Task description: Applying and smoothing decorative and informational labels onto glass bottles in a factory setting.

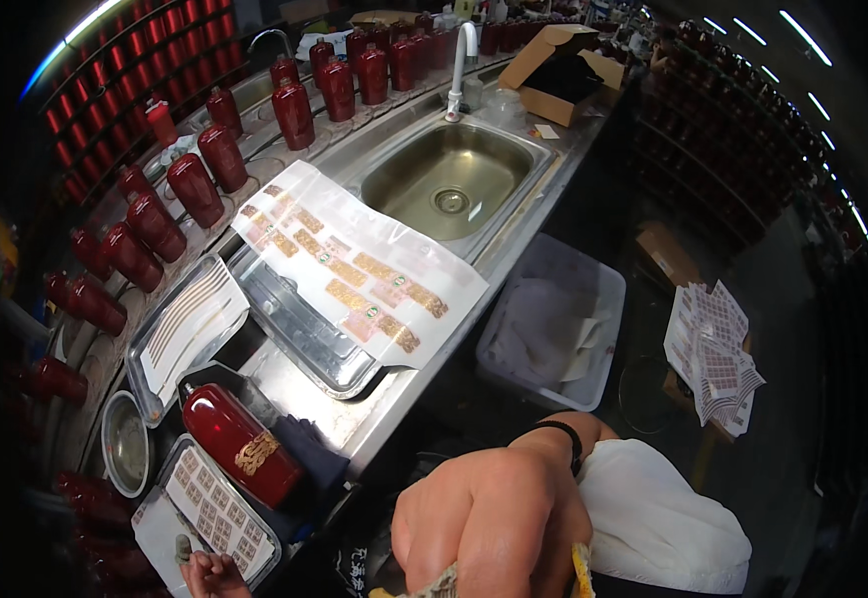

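Observation:
In front of me at the bottom, my right hand (494, 513) is closed in a fist around a yellow-edged, cloth-like piece (581, 570), mostly hidden by the fingers. A black band circles that wrist. My left hand (216, 576) shows only partly at the lower left, fingers slightly apart, with a grey finger cot (183, 548) on one of them. It is over the near corner of a metal tray holding a sheet of small labels (216, 513). Just beyond lies a dark red bottle (224, 424) on its side, bearing a gold emblem (255, 453).
A larger sheet of gold and pink labels (354, 274) overlaps an upturned metal tray (299, 329) beside the sink (454, 179). A metal bowl (127, 444) and many red bottles (294, 115) stand leftward. Right of the counter are a plastic tub (601, 319) and printed sheets (710, 349).

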Motion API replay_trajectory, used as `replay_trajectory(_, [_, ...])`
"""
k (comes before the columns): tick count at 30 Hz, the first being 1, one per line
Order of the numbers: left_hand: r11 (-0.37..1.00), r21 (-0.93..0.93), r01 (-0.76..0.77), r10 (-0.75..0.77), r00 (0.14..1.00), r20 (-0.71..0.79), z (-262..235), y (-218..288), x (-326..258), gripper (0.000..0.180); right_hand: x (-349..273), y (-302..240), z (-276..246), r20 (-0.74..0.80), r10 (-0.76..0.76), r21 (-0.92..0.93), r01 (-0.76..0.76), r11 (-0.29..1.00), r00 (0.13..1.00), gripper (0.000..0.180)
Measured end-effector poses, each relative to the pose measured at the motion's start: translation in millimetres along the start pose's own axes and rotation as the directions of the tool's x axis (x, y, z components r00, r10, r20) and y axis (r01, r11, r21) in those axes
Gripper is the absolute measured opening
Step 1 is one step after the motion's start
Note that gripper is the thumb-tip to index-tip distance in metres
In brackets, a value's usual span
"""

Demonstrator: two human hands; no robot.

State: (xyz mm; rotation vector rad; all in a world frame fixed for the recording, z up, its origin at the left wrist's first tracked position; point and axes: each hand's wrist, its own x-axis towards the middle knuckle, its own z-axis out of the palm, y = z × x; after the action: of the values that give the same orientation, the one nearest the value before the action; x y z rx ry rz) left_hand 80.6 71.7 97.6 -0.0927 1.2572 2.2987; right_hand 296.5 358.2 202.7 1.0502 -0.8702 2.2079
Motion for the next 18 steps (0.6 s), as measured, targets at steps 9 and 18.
replay_trajectory(9, [1.000,-0.028,-0.011,0.011,1.000,0.010,-2.2,-2.2,-0.6,0.009,2.0,-4.6,-9.6,0.081,-0.023,-0.131,0.034,0.991,0.996,0.024])
replay_trajectory(18, [0.999,-0.028,0.023,-0.023,1.000,0.011,-4.9,-4.6,5.2,0.010,2.7,-3.9,-9.8,0.102,-0.020,-0.056,0.026,0.998,0.995,0.026])
